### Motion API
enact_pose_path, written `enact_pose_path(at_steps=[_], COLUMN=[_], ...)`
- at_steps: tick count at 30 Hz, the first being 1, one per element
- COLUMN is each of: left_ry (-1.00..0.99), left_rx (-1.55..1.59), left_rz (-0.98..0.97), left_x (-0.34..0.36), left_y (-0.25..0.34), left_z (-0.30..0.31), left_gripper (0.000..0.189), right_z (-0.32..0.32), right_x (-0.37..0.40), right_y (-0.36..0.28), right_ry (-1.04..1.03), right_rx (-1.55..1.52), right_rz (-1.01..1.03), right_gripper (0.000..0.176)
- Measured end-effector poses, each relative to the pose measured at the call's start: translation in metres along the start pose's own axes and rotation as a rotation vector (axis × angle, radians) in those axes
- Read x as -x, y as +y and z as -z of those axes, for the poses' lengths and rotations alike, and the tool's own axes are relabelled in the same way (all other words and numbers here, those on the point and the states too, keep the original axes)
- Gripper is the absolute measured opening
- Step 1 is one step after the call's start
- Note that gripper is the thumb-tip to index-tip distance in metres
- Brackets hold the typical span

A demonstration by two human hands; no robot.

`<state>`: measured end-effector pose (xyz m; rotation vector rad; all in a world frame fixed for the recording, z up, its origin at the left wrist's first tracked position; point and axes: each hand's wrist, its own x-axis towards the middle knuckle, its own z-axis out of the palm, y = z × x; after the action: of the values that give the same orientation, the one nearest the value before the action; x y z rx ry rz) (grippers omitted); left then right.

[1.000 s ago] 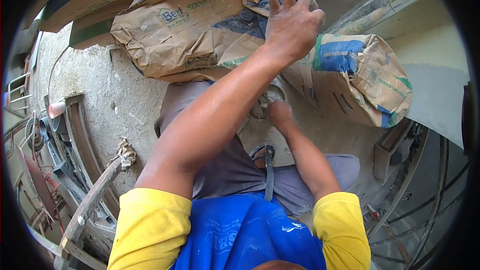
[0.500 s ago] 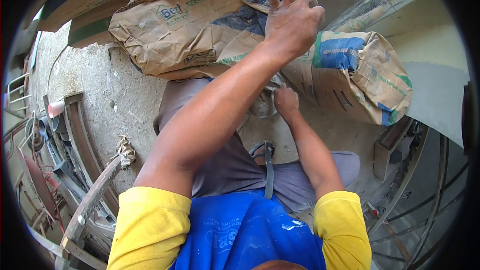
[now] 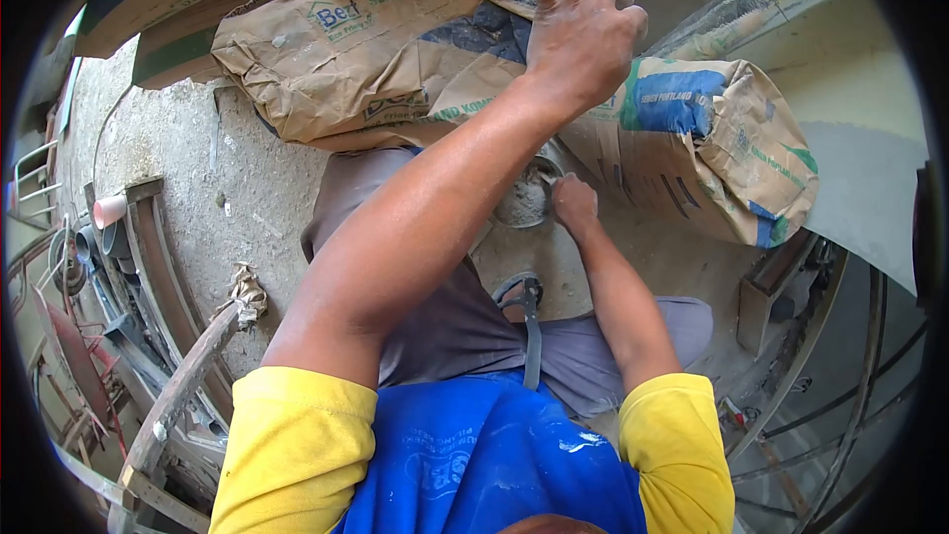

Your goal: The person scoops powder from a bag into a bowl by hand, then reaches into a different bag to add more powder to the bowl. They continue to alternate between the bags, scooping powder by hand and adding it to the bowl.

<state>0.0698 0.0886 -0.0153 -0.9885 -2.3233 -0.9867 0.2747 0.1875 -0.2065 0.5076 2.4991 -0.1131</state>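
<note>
My left hand [image 3: 585, 40] is stretched forward, dusty, its fingers bent over the folded top of a brown paper cement bag [image 3: 341, 64]. The fingertips are hidden, but the hand looks closed on the bag's edge. Lower down, my right hand [image 3: 574, 201] is closed on a narrow light-grey handle. The handle's other end reaches the round container [image 3: 522, 206] on the floor, which has pale grey powder in it. My left forearm partly covers the container. Just right of it lies a second cement bag [image 3: 682, 153].
More cement bags [image 3: 158, 15] lie at the upper left. A rough timber post [image 3: 183, 381], pipes and metal scrap stand at the left. At the right are a wooden piece [image 3: 776, 292] and dark metal bars [image 3: 860, 405]. My sandalled foot [image 3: 519, 292] is near the container.
My right hand has shifted slightly at the container, where more pale powder now shows. My left hand has barely moved, and the view has tilted a little.
</note>
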Motion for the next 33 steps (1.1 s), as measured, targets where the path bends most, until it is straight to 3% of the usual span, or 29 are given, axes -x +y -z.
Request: enact_pose_path(at_steps=[2, 4, 10, 17, 19, 22, 26, 29, 31, 33], left_ry=[-0.008, -0.059, -0.077, -0.066, -0.072, -0.065, -0.063, -0.058, -0.066, -0.069], left_rx=[-0.002, -0.006, -0.06, -0.052, -0.022, -0.024, -0.008, -0.023, -0.009, -0.026], left_rz=[0.001, 0.056, 0.025, 0.046, 0.056, 0.059, 0.067, 0.063, 0.058, 0.052], left_x=[0.001, 0.0, -0.003, -0.001, -0.001, 0.0, 0.0, 0.0, -0.001, -0.002], left_y=[0.0, 0.003, 0.006, 0.007, 0.004, 0.003, 0.003, 0.003, 0.003, 0.006], left_z=[0.0, 0.003, 0.011, 0.01, 0.006, 0.002, 0.003, 0.002, 0.004, 0.008], left_gripper=[0.019, 0.033, 0.033, 0.033, 0.033, 0.032, 0.032, 0.032, 0.032, 0.032], right_z=[-0.003, 0.011, 0.008, 0.005, -0.003, -0.008, -0.029, -0.014, -0.007, -0.001], right_x=[-0.002, -0.005, 0.006, 0.012, 0.011, 0.015, 0.007, 0.018, 0.021, 0.016], right_y=[0.001, 0.004, 0.004, -0.004, 0.004, 0.001, -0.008, -0.016, -0.015, -0.018], right_ry=[-0.052, -0.113, -0.121, -0.177, -0.007, -0.097, -0.123, -0.108, -0.134, -0.112], right_rx=[0.022, -0.013, -0.118, -0.186, -0.224, -0.237, -0.364, -0.356, -0.159, -0.151], right_rz=[0.047, -0.034, -0.172, -0.084, -0.17, -0.301, -0.243, -0.091, -0.078, -0.071], right_gripper=[0.036, 0.036, 0.031, 0.027, 0.025, 0.025, 0.025, 0.025, 0.025, 0.025])
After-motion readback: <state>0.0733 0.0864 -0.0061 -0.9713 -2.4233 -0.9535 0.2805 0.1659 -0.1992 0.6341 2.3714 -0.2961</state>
